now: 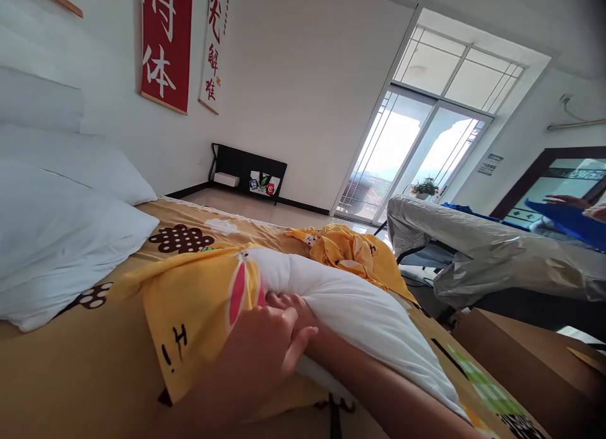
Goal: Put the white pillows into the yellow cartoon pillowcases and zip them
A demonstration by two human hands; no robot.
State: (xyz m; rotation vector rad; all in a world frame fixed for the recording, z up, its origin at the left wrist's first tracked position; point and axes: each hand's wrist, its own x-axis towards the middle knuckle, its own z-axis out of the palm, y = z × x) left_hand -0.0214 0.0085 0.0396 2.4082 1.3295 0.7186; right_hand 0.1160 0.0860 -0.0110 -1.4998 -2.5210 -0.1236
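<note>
A yellow pillowcase (203, 300) with a pink-eared print and "Hi!" lettering is drawn part-way over one end of a white pillow (364, 300) on the bed. My left hand (265, 344) is closed at the pillowcase's opening, its thumb sticking out. My right hand (296, 310) reaches across the pillow with fingers bent into it, right at the pillowcase's mouth. Its fingertips are partly hidden by the fabric and my left hand. Most of the pillow's length lies outside the pillowcase, under and beside my right forearm.
Crumpled yellow fabric (345, 246) lies farther back on the patterned bed sheet (104, 357). White pillows (71, 231) are piled at left. Right of the bed are a cardboard box (534, 357) and a plastic-covered piece of furniture (487, 237). Another person's hand (568, 202) shows near blue cloth (563, 221).
</note>
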